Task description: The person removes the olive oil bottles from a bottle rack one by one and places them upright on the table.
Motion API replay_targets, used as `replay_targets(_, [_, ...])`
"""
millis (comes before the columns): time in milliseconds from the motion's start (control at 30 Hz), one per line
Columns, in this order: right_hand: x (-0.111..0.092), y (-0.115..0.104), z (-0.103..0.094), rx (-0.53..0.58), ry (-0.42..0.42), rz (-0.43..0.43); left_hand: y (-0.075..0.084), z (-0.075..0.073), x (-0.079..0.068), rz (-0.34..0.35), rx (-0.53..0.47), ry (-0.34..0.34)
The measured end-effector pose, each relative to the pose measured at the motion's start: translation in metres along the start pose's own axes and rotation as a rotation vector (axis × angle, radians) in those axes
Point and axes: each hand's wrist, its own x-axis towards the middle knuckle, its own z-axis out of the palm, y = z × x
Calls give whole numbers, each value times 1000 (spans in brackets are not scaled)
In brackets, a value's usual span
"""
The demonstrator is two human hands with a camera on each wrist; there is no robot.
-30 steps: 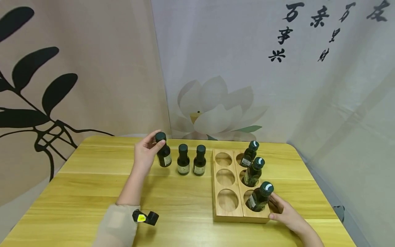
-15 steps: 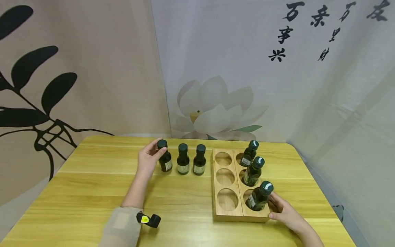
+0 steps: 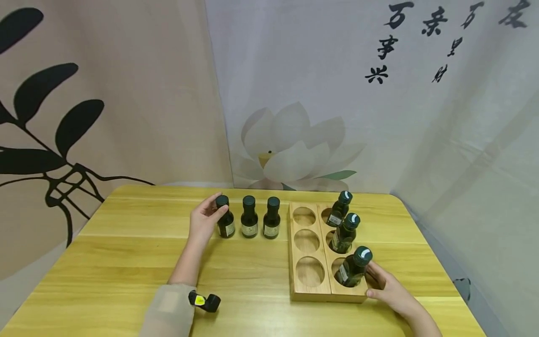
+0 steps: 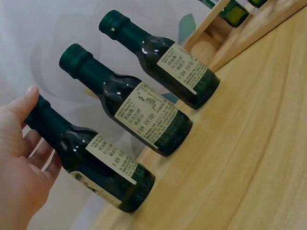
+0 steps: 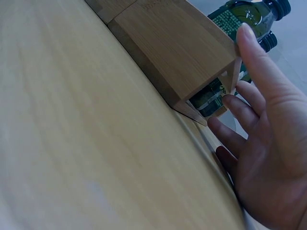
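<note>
My left hand (image 3: 202, 221) holds a small dark bottle (image 4: 91, 160) by its capped neck, thumb on the near side and fingers behind. The bottle stands upright on the table, leftmost in a row with a middle bottle (image 3: 249, 217) and a right-hand bottle (image 3: 271, 218), all with pale labels. My right hand (image 3: 389, 291) grips the near right corner of a wooden bottle rack (image 3: 311, 297), thumb on the front and fingers at the open side. Three green bottles with white-marked caps lean in the rack's right column, the nearest bottle (image 3: 353, 267) beside my right hand.
The rack's left column has three round holes with nothing in them, the front hole (image 3: 310, 272) among them. A wooden table (image 3: 105, 281) carries everything. Behind its far edge hangs a printed cloth (image 3: 294, 70) with a lotus and dark characters.
My left hand has moved slightly right and toward me, lowering its bottle to the table in line with the other two. The right hand and rack have stayed put.
</note>
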Motion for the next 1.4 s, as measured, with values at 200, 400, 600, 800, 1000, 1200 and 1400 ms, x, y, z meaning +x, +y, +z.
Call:
replay_targets(200, [0,3,0,-4,2,-1,13,-1,2,68,-4,-14])
replay_targets(400, [0,5,0,-6,1,-6,33,3,3,187,-62,-25])
replay_targets(600, [-1,4,1,-5,4,3,58,15,-5,259,-114,-46])
replay_targets(800, [-1,3,1,0,1,3,75,39,-21,324,-158,-129])
replay_targets(1000, [0,2,1,-3,1,8,83,66,-38,373,-186,-240])
replay_targets(1200, [0,-2,1,-4,0,29,84,94,-56,361,-211,-348])
replay_targets(1400, [-1,-5,2,5,-4,21,81,122,-71,345,-219,-429])
